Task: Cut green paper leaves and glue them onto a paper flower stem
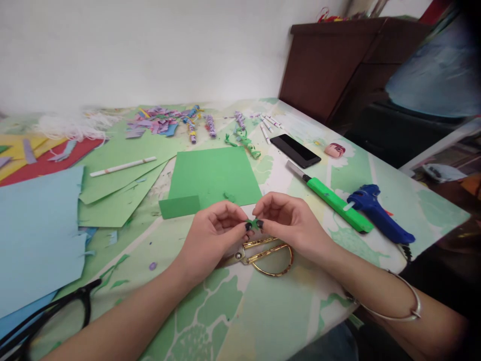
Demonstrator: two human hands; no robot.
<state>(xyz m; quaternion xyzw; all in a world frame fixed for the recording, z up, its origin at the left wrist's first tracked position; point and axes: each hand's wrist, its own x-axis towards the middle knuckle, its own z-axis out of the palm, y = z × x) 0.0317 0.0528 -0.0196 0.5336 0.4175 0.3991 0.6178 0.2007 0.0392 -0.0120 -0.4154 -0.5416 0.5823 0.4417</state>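
Between the fingertips of my left hand (221, 230) and my right hand (287, 223) is a small piece of green paper (253, 223). Both hands pinch it, thumbs facing each other. Below them lie gold-handled scissors (272, 258), their blades partly hidden under my left hand. Just beyond my fingers is a green paper sheet (214, 173), with a smaller green strip (179, 206) at its near left corner. A little green scrap (229, 196) rests on the sheet.
Right of my hands lie a green utility knife (334, 203) with blade out, a blue glue gun (381, 213) and a black phone (295, 150). Paper sheets (37, 230) and eyeglasses (56, 311) are at left. Rolled paper figures (248, 143) and paper scraps (158, 120) lie at the back.
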